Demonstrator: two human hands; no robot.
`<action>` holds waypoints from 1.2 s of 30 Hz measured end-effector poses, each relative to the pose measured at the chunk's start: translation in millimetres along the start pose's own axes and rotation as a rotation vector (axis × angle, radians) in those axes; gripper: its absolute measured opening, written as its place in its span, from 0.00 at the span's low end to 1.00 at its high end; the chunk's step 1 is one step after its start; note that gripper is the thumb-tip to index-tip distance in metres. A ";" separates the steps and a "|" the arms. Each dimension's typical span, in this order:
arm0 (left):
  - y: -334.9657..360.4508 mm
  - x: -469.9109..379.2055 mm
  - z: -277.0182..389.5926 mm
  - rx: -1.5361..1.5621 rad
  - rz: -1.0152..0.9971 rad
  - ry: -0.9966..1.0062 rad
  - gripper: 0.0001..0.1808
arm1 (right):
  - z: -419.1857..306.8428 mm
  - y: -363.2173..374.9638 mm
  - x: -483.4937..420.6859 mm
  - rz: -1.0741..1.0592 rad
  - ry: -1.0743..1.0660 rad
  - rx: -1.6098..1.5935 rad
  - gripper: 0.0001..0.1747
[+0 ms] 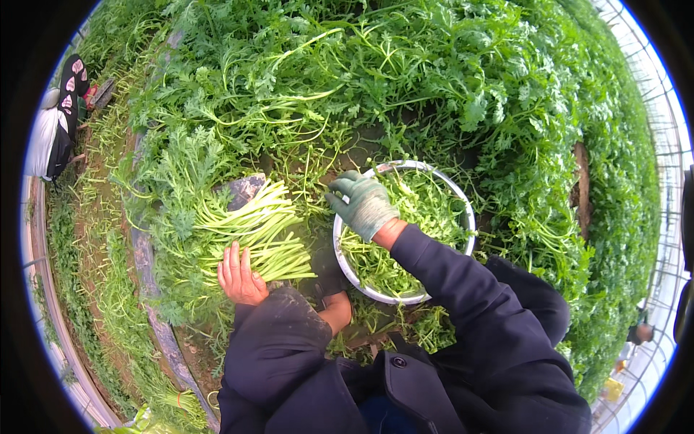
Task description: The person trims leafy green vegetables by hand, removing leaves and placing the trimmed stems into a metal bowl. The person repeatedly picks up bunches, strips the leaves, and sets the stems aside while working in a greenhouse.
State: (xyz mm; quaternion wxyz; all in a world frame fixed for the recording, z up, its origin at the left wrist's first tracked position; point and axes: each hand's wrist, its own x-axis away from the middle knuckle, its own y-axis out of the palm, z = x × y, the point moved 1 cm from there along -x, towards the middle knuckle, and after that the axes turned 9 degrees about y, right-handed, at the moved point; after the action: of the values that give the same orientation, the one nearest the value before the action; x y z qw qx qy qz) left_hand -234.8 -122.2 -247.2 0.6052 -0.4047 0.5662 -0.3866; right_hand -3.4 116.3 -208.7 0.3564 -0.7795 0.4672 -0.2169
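My bare left hand (242, 275) rests on a pile of cut leafy greens (260, 228), its fingers spread over the pale green stems. The stems point right and the lobed leaves lie to the left. My right hand (364, 203), in a grey-green glove, is over the left rim of a round basin (470, 217). Its fingers are bent, and whether anything small is between them cannot be told. Loose greens and trimmings (434, 200) fill much of the basin. A dark, dirt-marked object (246, 190) shows beside the stems.
Dense leafy plants (488, 65) grow ahead and to the right. Dark plastic sheeting (146, 260) runs along the left. A bunch tied with a red band (181, 400) lies at the lower left. Another person (59, 125) is at the far left edge; one more (641, 332) is partly visible far right.
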 end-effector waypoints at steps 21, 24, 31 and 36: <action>78.8 -50.7 2.1 -0.031 -0.092 0.040 0.28 | 414.9 -231.4 -382.6 0.188 0.610 -0.153 0.38; 82.0 -52.8 6.5 -0.031 -0.074 0.033 0.28 | 434.0 -253.4 -363.0 0.082 0.730 -0.766 0.35; 79.8 -54.2 6.8 -0.045 -0.077 0.045 0.28 | 411.1 -270.3 -366.0 0.324 0.706 -0.693 0.28; 73.5 -54.2 6.1 -0.044 -0.058 0.071 0.28 | 364.9 -272.3 -351.7 0.513 0.668 -0.639 0.21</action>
State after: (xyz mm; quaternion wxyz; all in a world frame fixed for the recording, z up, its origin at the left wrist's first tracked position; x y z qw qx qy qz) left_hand -231.3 -44.2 -295.0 0.5642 -0.4200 0.5838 -0.4055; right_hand 232.7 639.9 -241.8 -0.0258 -0.5984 0.7738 -0.2062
